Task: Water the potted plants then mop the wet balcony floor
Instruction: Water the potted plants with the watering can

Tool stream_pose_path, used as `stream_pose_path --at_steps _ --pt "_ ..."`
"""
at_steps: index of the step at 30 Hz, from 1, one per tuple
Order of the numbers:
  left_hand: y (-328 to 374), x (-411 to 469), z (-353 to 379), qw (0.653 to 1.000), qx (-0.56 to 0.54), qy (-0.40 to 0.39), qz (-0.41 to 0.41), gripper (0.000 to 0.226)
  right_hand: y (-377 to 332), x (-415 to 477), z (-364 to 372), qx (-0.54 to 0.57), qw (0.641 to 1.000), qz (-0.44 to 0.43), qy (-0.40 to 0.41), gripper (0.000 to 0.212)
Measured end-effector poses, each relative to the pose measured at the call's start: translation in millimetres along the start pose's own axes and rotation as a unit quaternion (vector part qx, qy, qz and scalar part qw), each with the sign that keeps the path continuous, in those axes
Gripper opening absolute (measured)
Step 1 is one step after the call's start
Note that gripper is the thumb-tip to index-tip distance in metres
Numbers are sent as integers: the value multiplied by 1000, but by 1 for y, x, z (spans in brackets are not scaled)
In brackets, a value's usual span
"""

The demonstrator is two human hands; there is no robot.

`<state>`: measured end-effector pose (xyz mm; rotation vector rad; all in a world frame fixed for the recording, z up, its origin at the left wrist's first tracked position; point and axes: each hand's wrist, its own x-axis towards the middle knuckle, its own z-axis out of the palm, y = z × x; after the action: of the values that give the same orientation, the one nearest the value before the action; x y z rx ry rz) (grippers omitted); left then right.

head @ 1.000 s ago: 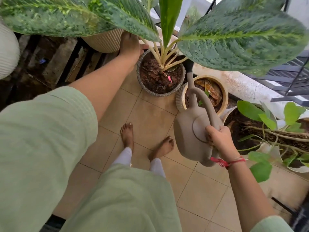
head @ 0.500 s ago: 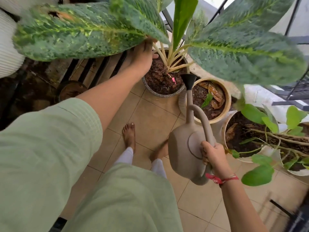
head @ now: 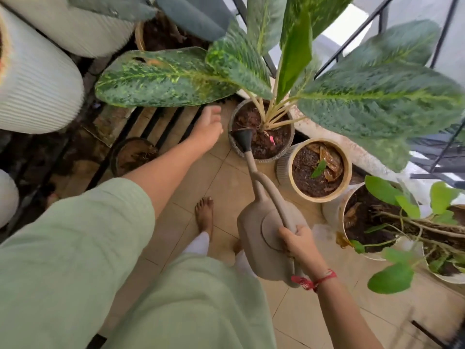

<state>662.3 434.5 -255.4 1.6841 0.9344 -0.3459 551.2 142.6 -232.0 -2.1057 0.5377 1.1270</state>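
Watering the variegated plant (head: 271,79) is the step in hand, and mopping has not begun. My right hand (head: 300,244) is wrapped round the handle of the watering can (head: 261,233), which sits at 5 o'clock of the grey pot (head: 233,117). Its black rose (head: 243,138) hangs over the soil (head: 274,144), just inside the rim at 8 o'clock. My left hand (head: 207,128) is well apart from the right, at 9 o'clock of the pot, holding nothing, with fingers loose beneath the large leaf (head: 161,78); contact with the leaf cannot be confirmed. No stream shows through the blur.

Procedure, as I judge it: keep the rose low and inside the rim, tip gently from the wrist, and sweep across the soil towards 3 o'clock, clear of the stems. Hold the leaf aside so that water reaches the soil. Stop before water pools, since any overflow lands on the floor tiles (head: 221,182) and adds mopping. The beige pot (head: 283,170), at 4 o'clock of the grey one, looks the natural next target.

Markings: no brand or writing is legible on the can or pots, and the pink tag (head: 271,140) in the soil is too small to read.
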Motion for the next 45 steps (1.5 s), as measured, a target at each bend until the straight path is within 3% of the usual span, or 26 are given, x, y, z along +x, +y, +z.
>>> stream_pose_path --at_steps 4,9,14,17,21,23,29,35,38,41,43,45 --pt "-24 -45 -24 996 -46 38 -62 49 -20 -33 -6 -46 997 -51 -22 17" --pt "18 -88 -49 984 -56 95 -138 46 -47 -74 -30 -50 994 -102 -10 34" --pt "105 -145 -59 991 20 134 20 36 -67 -116 -59 -94 986 -134 -4 33" --pt "138 -168 -48 991 35 101 78 35 -84 -131 -73 -115 982 -152 -4 36" --pt "156 -175 -25 989 59 18 133 74 -111 -132 -77 -147 974 -170 2 35" --pt "163 -174 -20 985 64 -25 158 83 -124 -129 -77 -156 971 -180 -6 32" --pt "181 -157 -43 966 95 -99 217 73 -166 -111 -60 -191 964 -183 23 48" --pt "182 -143 -73 952 117 -150 241 69 -222 -89 -33 -136 981 -141 10 40" --pt "169 -128 -94 964 58 -135 221 67 -250 -81 -18 -110 985 -132 9 28" --pt "149 -108 -127 978 -50 -69 189 56 -267 -80 -6 -100 988 -116 14 22" --pt "137 -94 -154 981 -158 0 115 38 -274 -85 0 -94 989 -115 16 21" --pt "122 -67 -180 961 -262 90 -18 28 -278 -87 4 -83 990 -111 12 26"
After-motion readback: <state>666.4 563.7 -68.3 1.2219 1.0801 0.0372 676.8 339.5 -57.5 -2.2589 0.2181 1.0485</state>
